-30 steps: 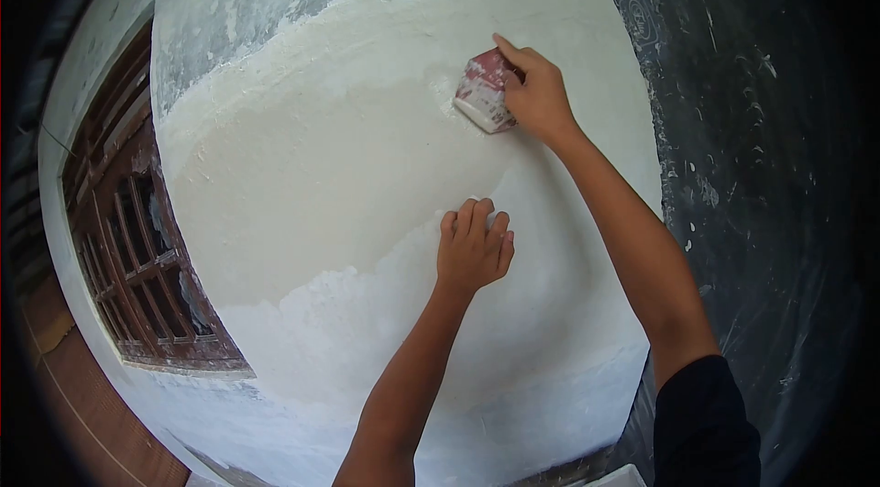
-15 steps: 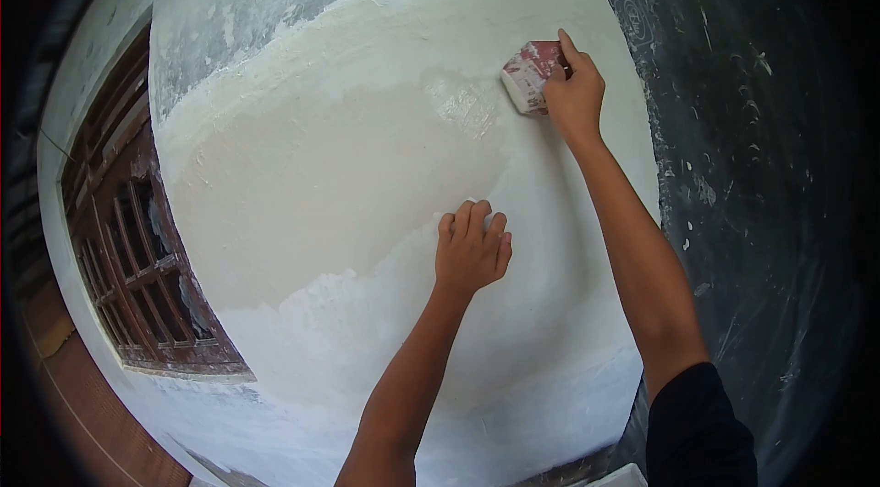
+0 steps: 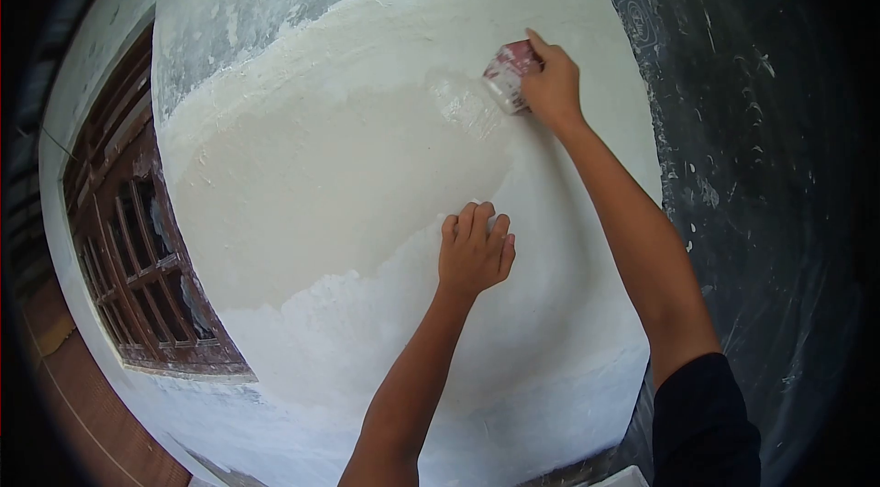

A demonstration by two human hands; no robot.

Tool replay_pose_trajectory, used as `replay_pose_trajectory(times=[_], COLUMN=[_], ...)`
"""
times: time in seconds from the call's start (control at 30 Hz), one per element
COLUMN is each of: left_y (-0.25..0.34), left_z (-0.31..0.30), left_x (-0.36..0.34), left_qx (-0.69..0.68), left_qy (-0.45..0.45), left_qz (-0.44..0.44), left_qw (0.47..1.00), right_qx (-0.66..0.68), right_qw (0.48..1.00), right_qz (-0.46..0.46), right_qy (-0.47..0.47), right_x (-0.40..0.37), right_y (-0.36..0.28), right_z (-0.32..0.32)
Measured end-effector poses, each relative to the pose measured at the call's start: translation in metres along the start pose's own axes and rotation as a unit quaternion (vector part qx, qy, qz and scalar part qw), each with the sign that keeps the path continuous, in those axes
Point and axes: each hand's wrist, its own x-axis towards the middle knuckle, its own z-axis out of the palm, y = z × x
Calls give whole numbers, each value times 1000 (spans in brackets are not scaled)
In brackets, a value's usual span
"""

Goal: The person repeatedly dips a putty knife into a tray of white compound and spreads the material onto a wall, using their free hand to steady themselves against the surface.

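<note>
My right hand grips a red, putty-smeared scraper at the upper right of the pale wall. Its lower left edge lies against the surface, beside a wet, shiny patch of putty. Lower down, near the middle, my left hand is held at the wall with its fingers bent and its back to me. Something whitish shows at its fingertips; the hand hides the rest, and I cannot make out what it is.
A brown wooden window with bars is set in the wall at the left. A dark, white-streaked surface runs along the right. Part of a white object shows at the bottom edge, and grey, unevenly coated wall above.
My right hand and the scraper have moved a little left, toward the shiny patch. My left hand stays almost in place.
</note>
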Motion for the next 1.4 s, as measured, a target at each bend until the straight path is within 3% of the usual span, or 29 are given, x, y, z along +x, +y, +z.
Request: replay_pose_trajectory(times=[0.07, 0.13, 0.2, 0.27, 0.33, 0.37, 0.53, 0.6, 0.63, 0.73, 0.8, 0.87, 0.93, 1.0, 1.07, 1.13, 1.2, 1.23, 1.27, 1.33, 1.37, 1.4], left_y=[1, 1, 2, 2, 1, 2, 2, 1, 1, 1, 2, 1, 2, 0, 2, 3, 2, 2, 1, 1, 2, 3], left_z=[2, 0, 0, -2, -1, -1, -1, -2, -1, -2, -2, -2, 0, 0, -3, -3, -2, -1, 0, -2, -2, -2], left_x=[-1, -1, 2, 2, 2, 1, 1, 1, 1, 2, 2, 1, 0, 1, 2, 2, 1, 0, 1, 0, 1, 0], left_qx=[-1, -5, -8, -4, -2, -2, -5, 2, 0, -4, -6, 0, 0, 0, 0, -1, 3, 1, 0, -2, -4, -5], left_qy=[13, 4, -1, -10, -4, -2, 2, 2, 2, -2, -8, -7, -1, 4, 2, -2, -5, -3, -1, -2, -1, -3], left_qz=[0, -3, -6, -9, -7, -6, -7, -8, -6, -6, -10, -15, -11, -7, -6, -9, -10, -7, -3, -5, -7, -8], left_qw=[1000, 1000, 1000, 1000, 1000, 1000, 1000, 1000, 1000, 1000, 1000, 1000, 1000, 1000, 1000, 1000, 1000, 1000, 1000, 1000, 1000, 1000], right_qx=[56, 120, 91, 47, -14, 1, 77, -38, -34, 32, 36, -13, -5, 19, 42, 12, -45, 5, 8, 32, 32, 32], right_qw=[992, 991, 988, 988, 999, 996, 993, 999, 992, 993, 998, 1000, 985, 982, 999, 998, 986, 977, 978, 998, 997, 998], right_qz=[74, 43, -22, -59, 18, 31, -76, 12, 54, 60, -28, -11, 109, 108, -32, -36, 105, 144, 142, -23, -60, -58], right_qy=[81, 28, -122, -138, 41, 83, -50, 28, 105, 99, -34, -1, 131, 153, 6, -44, 122, 154, 155, 46, -20, -21], right_x=[14, 7, -10, -13, 0, 0, -34, -34, -32, -40, -54, -53, -42, -41, -49, -50, -40, -37, -39, -49, -54, -55], right_y=[3, -8, -24, -13, -6, -5, -17, -3, -3, -11, -25, -15, -7, -9, -27, -16, 3, -7, -11, -21, -25, -20], right_z=[-14, -16, -11, -4, -7, -14, -11, -12, -19, -21, -15, -10, -18, -15, -9, -2, -5, -17, -16, -12, -9, -8])
